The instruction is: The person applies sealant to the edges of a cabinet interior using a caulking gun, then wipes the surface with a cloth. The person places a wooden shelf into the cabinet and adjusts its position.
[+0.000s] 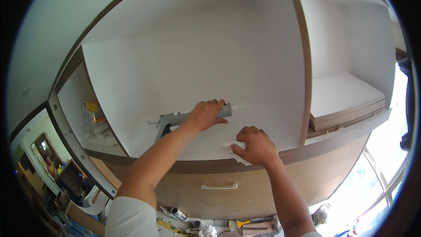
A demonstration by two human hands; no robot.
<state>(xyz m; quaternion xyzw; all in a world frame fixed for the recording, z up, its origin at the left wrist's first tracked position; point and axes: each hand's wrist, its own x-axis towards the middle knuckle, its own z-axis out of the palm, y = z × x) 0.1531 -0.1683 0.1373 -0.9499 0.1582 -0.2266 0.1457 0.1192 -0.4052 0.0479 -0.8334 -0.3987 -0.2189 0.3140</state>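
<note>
A grey caulking gun lies sideways in the white middle compartment of a wall cabinet, its bent rod end to the left and a pale nozzle to the right. My left hand is wrapped over the front half of its barrel, thumb on the near side. Lower and to the right, my right hand is closed on a crumpled white wipe, just inside the compartment's brown front edge. Part of the wipe sticks out left of the fingers; the rest is hidden under the hand.
Stacked boards fill the bottom of the right compartment. The left compartment holds yellow and white packages. Below is a brown panel with a white handle. Assorted tools lie underneath. A bright window is at right, a mirror at left.
</note>
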